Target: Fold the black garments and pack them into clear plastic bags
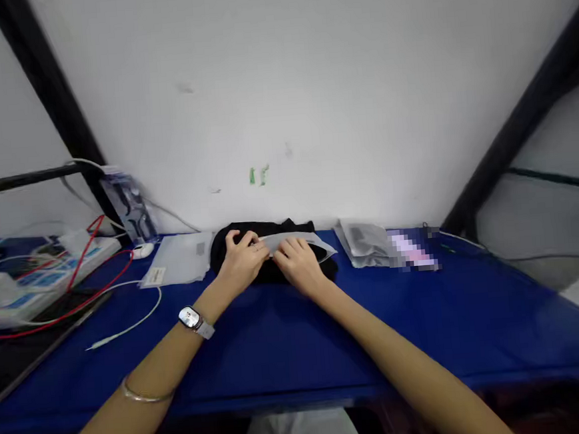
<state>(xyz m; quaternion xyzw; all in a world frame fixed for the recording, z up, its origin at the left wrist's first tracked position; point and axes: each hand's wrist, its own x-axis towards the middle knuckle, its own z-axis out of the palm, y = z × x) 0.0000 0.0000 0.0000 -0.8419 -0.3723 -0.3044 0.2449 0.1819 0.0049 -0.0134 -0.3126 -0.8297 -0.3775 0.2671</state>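
Note:
A bundle of black cloth (275, 226) lies at the back of the blue table against the wall. A translucent frosted plastic bag (316, 239) rests on it, its mouth parted at the right, with black showing inside. My left hand (243, 261) is closed at the left part of the bag's edge, fingers bent over it. Close beside it, my right hand (297, 262) pinches the same edge near the middle. Both sets of fingertips are partly hidden. A watch (191, 317) and a bangle (146, 394) are on my left arm.
To the left lies a flat frosted bag (180, 258) with a label; folded frosted bags (366, 241) lie to the right. A power strip (48, 276), red and white cables and a white earbud case (143, 250) crowd the left side. Dark frame bars flank the blue table (300, 350).

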